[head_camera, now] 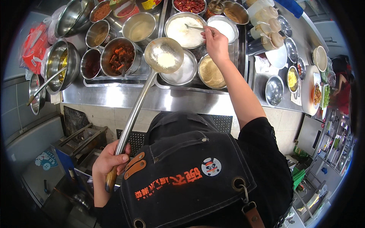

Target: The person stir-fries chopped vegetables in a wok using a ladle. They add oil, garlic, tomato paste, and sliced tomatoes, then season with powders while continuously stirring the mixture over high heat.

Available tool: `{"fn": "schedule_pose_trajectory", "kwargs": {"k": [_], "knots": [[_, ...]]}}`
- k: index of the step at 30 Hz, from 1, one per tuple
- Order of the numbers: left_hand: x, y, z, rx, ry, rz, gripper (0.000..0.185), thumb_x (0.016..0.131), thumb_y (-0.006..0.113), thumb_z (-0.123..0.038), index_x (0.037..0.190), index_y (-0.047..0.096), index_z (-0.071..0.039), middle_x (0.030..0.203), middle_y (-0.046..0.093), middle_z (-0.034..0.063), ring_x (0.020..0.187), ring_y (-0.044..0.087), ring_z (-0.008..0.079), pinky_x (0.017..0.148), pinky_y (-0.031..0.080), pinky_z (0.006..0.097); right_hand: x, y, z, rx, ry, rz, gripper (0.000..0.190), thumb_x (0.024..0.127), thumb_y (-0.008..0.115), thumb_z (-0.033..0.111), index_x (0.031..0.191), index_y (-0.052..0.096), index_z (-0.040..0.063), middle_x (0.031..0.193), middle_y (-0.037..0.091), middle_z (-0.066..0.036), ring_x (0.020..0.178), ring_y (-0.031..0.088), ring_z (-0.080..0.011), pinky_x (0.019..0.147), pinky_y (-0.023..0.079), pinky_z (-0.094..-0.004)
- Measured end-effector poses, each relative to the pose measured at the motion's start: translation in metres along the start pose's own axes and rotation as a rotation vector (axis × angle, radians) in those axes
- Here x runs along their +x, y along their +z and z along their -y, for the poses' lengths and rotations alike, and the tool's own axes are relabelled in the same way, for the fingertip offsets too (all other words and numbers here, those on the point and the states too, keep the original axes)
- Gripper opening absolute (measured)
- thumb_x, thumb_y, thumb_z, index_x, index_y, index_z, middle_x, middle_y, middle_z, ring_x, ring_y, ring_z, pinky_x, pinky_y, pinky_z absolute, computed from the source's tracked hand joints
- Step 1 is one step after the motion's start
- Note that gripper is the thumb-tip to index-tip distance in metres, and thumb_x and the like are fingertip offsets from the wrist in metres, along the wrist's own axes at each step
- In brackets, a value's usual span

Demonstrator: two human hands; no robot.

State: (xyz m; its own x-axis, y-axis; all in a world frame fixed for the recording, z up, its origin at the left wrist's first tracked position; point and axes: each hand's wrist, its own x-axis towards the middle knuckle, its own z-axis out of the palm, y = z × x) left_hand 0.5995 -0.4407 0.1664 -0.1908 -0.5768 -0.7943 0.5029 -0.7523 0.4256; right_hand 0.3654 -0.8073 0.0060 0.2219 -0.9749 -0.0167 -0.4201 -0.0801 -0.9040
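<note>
My left hand [112, 159] grips the handle of a long steel ladle [134, 114]. The ladle's bowl [164, 55] is over the counter's front containers and has a small heap of pale granules in it. My right hand [215, 42] holds a small metal spoon [195, 28], its tip at the white powder in a steel bowl [182, 31]. Below that wrist a container of tan powder [211, 71] is partly hidden by my forearm. Another bowl of white grains [182, 68] stands partly behind the ladle. Right of the spoon is a further bowl of white powder [223, 30].
Dark red chunks fill a steel pot [118, 57] on the left. Beyond it, a basin of yellow oil [61, 68] holds another ladle. Squeeze bottles [265, 42] and small steel bowls [274, 90] stand on the right. At the far right, a person in red [342, 91] is partly visible.
</note>
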Motion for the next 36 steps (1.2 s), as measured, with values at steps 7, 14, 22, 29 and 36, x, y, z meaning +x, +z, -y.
{"fn": "schedule_pose_trajectory", "kwargs": {"k": [7, 14, 22, 29, 36], "knots": [[0.000, 0.001, -0.009, -0.036, 0.006, -0.019, 0.021, 0.085, 0.069, -0.008, 0.095, 0.050, -0.003, 0.060, 0.050, 0.0005, 0.041, 0.046, 0.0085, 0.037, 0.038, 0.0227, -0.006, -0.008, -0.005, 0.488, 0.227, -0.181, 0.028, 0.098, 0.051, 0.014, 0.106, 0.061, -0.010, 0.084, 0.067, -0.014, 0.068, 0.062, -0.0155, 0.063, 0.054, -0.0278], [0.019, 0.005, -0.026, 0.024, 0.012, 0.012, 0.021, 0.085, 0.068, -0.009, 0.096, 0.051, -0.003, 0.060, 0.050, 0.0004, 0.042, 0.047, 0.0084, 0.037, 0.038, 0.0220, -0.063, -0.043, 0.025, 0.531, -0.109, -0.052, 0.026, 0.098, 0.052, 0.014, 0.110, 0.063, -0.006, 0.091, 0.068, -0.013, 0.078, 0.063, -0.0145, 0.070, 0.053, -0.0264], [0.014, 0.009, -0.032, 0.028, -0.002, 0.005, 0.021, 0.086, 0.067, -0.008, 0.097, 0.050, -0.003, 0.060, 0.048, 0.0008, 0.042, 0.046, 0.0090, 0.037, 0.038, 0.0226, -0.005, 0.000, -0.011, 0.313, 0.083, -0.138, 0.029, 0.098, 0.052, 0.017, 0.108, 0.063, -0.007, 0.083, 0.069, -0.012, 0.067, 0.062, -0.0128, 0.063, 0.052, -0.0260], [0.012, 0.009, -0.029, 0.039, 0.027, -0.019, 0.021, 0.086, 0.068, -0.010, 0.096, 0.050, -0.003, 0.059, 0.049, 0.0012, 0.041, 0.046, 0.0090, 0.037, 0.038, 0.0226, -0.030, -0.026, 0.004, 0.703, 0.128, -0.196, 0.027, 0.098, 0.052, 0.015, 0.107, 0.063, -0.008, 0.086, 0.068, -0.015, 0.071, 0.062, -0.0144, 0.065, 0.053, -0.0277], [0.028, 0.017, -0.042, 0.079, 0.035, 0.072, 0.020, 0.088, 0.066, -0.013, 0.094, 0.049, -0.003, 0.056, 0.048, 0.0008, 0.041, 0.045, 0.0086, 0.037, 0.037, 0.0220, -0.090, -0.064, 0.018, 0.349, -0.375, -0.015, 0.021, 0.097, 0.053, 0.004, 0.113, 0.063, -0.004, 0.097, 0.068, -0.012, 0.084, 0.062, -0.0169, 0.078, 0.051, -0.0277]]}}
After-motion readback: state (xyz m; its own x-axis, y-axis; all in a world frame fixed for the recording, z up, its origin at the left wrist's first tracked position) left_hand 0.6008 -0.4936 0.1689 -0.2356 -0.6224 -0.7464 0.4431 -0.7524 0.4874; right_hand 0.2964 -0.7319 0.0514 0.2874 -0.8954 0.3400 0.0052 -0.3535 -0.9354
